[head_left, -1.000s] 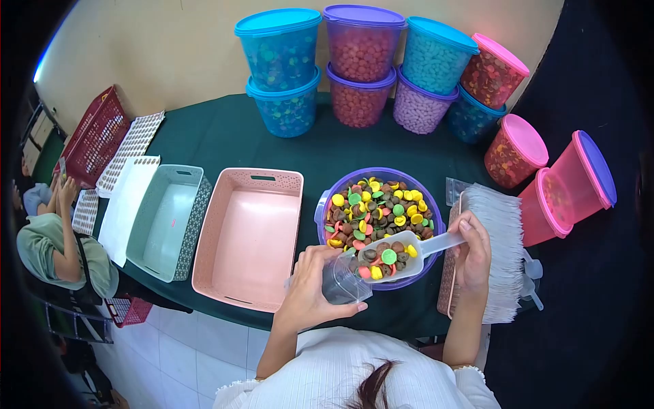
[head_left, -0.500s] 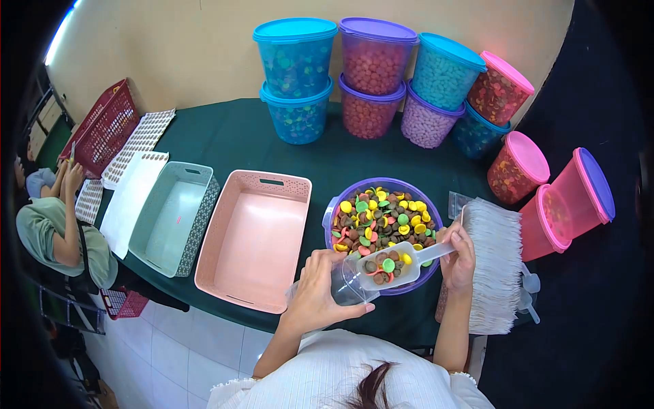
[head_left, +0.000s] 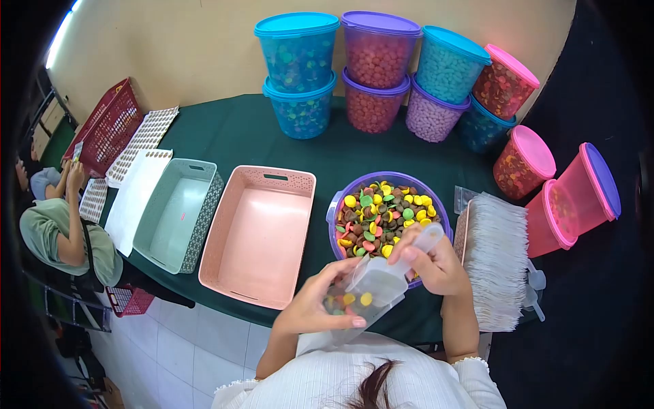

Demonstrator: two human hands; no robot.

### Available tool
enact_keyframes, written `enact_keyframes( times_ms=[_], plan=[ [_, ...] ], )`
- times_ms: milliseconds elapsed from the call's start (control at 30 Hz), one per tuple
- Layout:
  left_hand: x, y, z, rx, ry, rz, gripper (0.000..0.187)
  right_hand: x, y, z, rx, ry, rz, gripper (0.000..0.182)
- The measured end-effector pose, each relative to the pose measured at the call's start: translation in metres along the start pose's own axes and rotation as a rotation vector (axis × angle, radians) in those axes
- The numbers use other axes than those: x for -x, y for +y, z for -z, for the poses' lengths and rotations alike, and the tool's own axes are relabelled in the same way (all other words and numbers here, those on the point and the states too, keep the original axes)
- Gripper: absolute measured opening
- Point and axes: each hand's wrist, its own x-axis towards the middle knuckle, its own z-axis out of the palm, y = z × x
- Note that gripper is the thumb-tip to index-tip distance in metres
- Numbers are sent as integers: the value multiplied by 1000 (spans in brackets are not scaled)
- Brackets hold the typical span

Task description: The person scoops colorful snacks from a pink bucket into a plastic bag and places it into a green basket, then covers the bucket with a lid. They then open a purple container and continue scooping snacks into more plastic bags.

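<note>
My left hand point(head_left: 305, 304) is closed around a clear plastic pouch point(head_left: 354, 315), holding its mouth apart. Colourful button-shaped candies, brown, yellow and green, show through the pouch's side. My right hand point(head_left: 439, 266) grips the handle of a translucent white scoop point(head_left: 385, 273). The scoop is tipped down, its front end inside the pouch's mouth. Just beyond both hands stands a round purple tub point(head_left: 333, 217), full of loose candies point(head_left: 388, 208) in brown, yellow, green and pink.
Left of the tub are a pink basket point(head_left: 255, 225) and a mint basket point(head_left: 170, 218). Clear pouches point(head_left: 497, 266) fill a holder at right, near spare scoops point(head_left: 536, 278). Lidded tubs point(head_left: 298, 54) are stacked at the back. Another person point(head_left: 65, 235) sits at the left.
My right hand has raised and tilted the scoop, pushing it into the pouch. Candies that lay in the scoop now show inside the pouch.
</note>
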Motion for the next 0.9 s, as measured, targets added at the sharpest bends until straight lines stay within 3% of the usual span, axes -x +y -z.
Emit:
enact_keyframes(
  times_ms=[33, 100, 167, 233, 333, 367, 400, 467, 667, 733, 767, 800, 833, 867, 900],
  plan=[
    [2, -1, 6, 87, -65, 65, 84, 0, -2, 1, 2, 3, -1, 18],
    [0, -3, 19, 211, -79, 155, 83, -2, -3, 1, 107, -207, 197, 15],
    [-12, -11, 33, 185, -475, 82, 87, 0, 0, -5, 45, -215, 221, 12],
    [-20, -16, 32, 306, -569, 151, 88, -2, 0, -8, -4, -271, 269, 11],
    [-18, -29, 28, 545, -908, 382, 88, -1, -5, -13, 76, -265, 337, 15],
    [-18, -31, 26, 543, -912, 379, 88, 0, -7, -13, 117, -256, 373, 20],
    [-16, -30, 22, 639, -949, 396, 90, 2, -12, -11, 146, -303, 365, 8],
    [-22, -21, 18, 737, -1062, 388, 93, 5, -17, -11, 205, -317, 367, 8],
    [-17, -24, 25, 686, -1019, 438, 96, 18, -22, -9, 231, -294, 412, 10],
    [-15, -17, 25, 596, -953, 376, 96, 32, -22, -3, -54, 100, 348, 16],
    [-14, -15, 25, 509, -879, 316, 96, 36, -24, -6, -190, 455, 367, 25],
    [-14, -20, 28, 485, -836, 186, 89, 39, -34, 5, -208, 668, 182, 30],
    [-12, -19, 27, 485, -842, 188, 89, 37, -37, 14, -58, 828, 192, 30],
    [-9, -15, 26, 429, -653, 104, 87, 35, -38, 22, 95, 986, 200, 29],
    [-7, -13, 26, 372, -465, 22, 85, 35, -35, 31, 97, 995, 199, 29]
  ],
)
